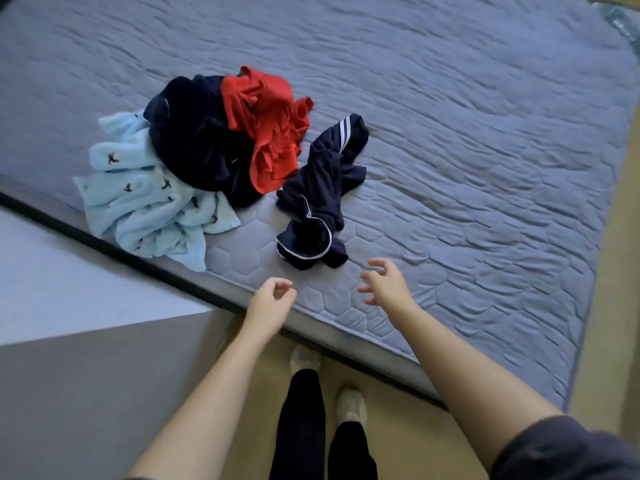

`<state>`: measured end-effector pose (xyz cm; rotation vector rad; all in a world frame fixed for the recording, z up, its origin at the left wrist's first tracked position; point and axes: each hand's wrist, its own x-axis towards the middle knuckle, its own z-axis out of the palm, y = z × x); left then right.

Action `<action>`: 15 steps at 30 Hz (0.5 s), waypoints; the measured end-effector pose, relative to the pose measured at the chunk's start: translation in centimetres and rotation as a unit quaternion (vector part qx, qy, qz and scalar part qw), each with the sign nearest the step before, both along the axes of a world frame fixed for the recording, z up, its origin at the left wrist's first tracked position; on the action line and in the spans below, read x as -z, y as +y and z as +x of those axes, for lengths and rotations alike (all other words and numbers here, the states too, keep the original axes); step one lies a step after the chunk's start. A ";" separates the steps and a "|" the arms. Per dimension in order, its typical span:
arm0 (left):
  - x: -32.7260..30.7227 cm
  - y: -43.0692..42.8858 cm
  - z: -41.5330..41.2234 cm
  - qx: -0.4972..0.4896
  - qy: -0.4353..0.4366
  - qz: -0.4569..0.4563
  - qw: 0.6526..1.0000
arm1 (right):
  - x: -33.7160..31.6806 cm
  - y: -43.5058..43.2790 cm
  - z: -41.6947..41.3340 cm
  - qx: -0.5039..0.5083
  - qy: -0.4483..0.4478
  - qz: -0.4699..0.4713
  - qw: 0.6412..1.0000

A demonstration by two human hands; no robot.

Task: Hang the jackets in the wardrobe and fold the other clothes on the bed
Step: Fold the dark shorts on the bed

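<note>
Held left hand (272,296) loosely curled, right hand (384,284) splayed, both empty, near navy striped garment (322,202); probably needed two-corner pinch, then shake-out flat.

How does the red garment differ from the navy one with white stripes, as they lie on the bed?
The red garment is plain; the navy striped garment carries white stripes and white piping. The red garment lies heaped partly over a dark garment; the navy striped garment lies apart, alone on the mattress and nearer the person. Both are crumpled and unfolded; neither the left hand nor the right hand touches them.
</note>
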<state>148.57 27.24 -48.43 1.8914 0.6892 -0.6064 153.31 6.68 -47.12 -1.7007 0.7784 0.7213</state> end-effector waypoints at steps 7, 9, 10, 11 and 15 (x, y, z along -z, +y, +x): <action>12.1 0.3 13.3 -0.015 -0.063 0.038 0.997 | 12.6 3.8 10.6 0.019 -0.007 0.003 1.000; 14.7 0.5 15.5 -0.021 -0.061 0.037 0.997 | 15.0 5.1 14.2 0.043 -0.042 0.027 0.998; 15.9 0.6 16.4 -0.028 -0.050 0.032 0.998 | 16.1 5.7 15.7 0.036 -0.059 0.032 0.997; 17.0 0.8 17.0 -0.036 -0.036 0.028 0.998 | 17.3 6.2 16.9 0.016 -0.076 0.035 0.996; 19.3 1.5 18.6 -0.051 0.014 0.002 0.999 | 20.2 5.9 16.8 -0.114 -0.116 -0.085 0.983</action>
